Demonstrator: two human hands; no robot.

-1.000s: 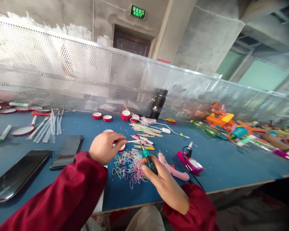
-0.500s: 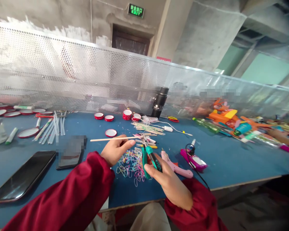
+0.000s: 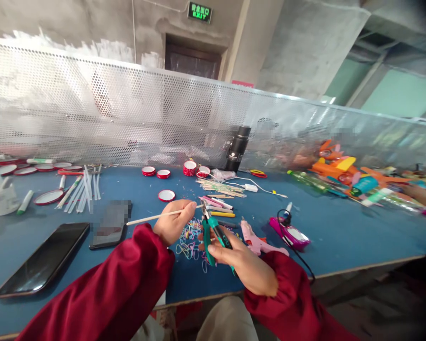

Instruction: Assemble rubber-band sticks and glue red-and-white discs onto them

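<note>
My left hand (image 3: pixel 173 220) pinches a thin wooden stick (image 3: pixel 145 219), which sticks out to the left and tilts slightly up to the right. Closed around the teal and black handles of a pair of pliers (image 3: pixel 213 232) is my right hand (image 3: pixel 246 260). The jaws of the pliers are at the stick's right end, by my left fingertips; whether they bite on it I cannot tell. Under and between my hands lies a pile of coloured rubber bands (image 3: pixel 191 246), partly hidden. A pink glue gun (image 3: pixel 257 240) rests just beyond my right hand.
Two dark phones (image 3: pixel 44 258) lie at left, near clear glue sticks (image 3: pixel 80 194). Red-rimmed lids (image 3: pixel 166 195), more wooden sticks (image 3: pixel 223 188), markers (image 3: pixel 220 214) and a black bottle (image 3: pixel 238 149) are farther back. A purple object with a cable (image 3: pixel 291 234) and orange toy parts (image 3: pixel 335 168) sit right.
The stick's left end has dipped, so it now slants. The pliers and my right hand have shifted slightly left, close to my left fingertips. The view has moved a little.
</note>
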